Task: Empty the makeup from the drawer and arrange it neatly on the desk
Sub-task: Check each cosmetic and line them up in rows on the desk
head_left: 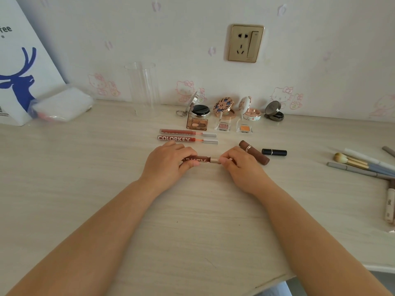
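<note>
Head view: the left hand (168, 162) curls around the body of a red lip gloss tube (199, 160), and the right hand (239, 165) pinches its silvery cap end, holding it level just above or on the desk (106, 189); I cannot tell which. At twelve o'clock from the hands lie two matching tubes (188, 135), parallel. If the third lands askew or too close, it may nudge that row out of line. At three o'clock, the brown lipstick (254, 152) lies close to the right knuckles; a careless withdrawal could roll it.
</note>
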